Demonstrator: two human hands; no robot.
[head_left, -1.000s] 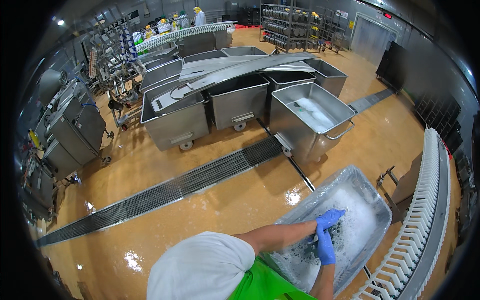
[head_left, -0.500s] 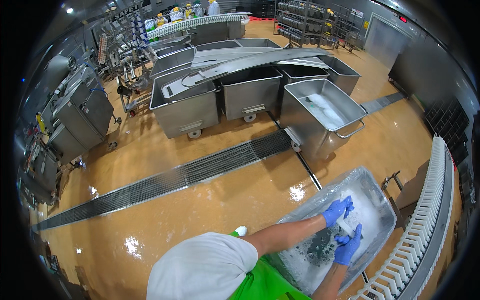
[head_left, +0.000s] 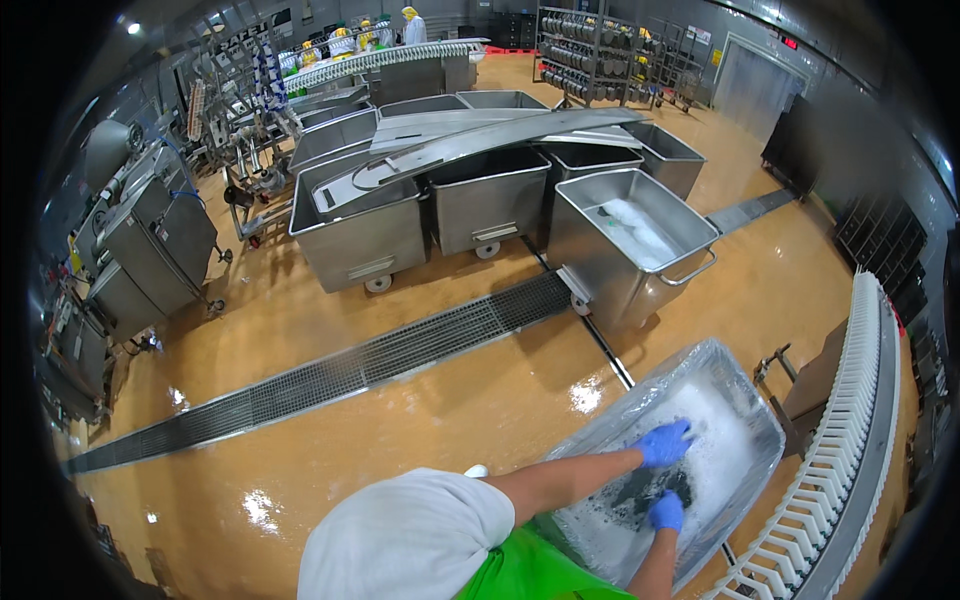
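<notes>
Suds and dark water fill a plastic-lined tub (head_left: 712, 350) in front of me. My left hand (head_left: 662, 444), in a blue glove, lies low over the white foam (head_left: 715, 425) with its fingers stretched forward and apart. Nearer to me, my right hand (head_left: 667, 511), gloved the same way, is curled at the dark water (head_left: 640, 495). Its fingertips dip out of sight, and whatever they hold is hidden. The two hands are apart from each other.
A steel wheeled bin (head_left: 635, 250) with suds inside stands beyond the tub. More steel bins (head_left: 370, 235) bear long metal panels (head_left: 480, 140). A white slatted conveyor (head_left: 835, 450) curves along the right. A drain grate (head_left: 360, 370) crosses the wet floor. People (head_left: 413, 28) stand far back.
Both hands have lowered into the suds, the left moving slightly nearer and the right drawing left. The whitish piece between them before is out of sight now. The view has shifted slightly.
</notes>
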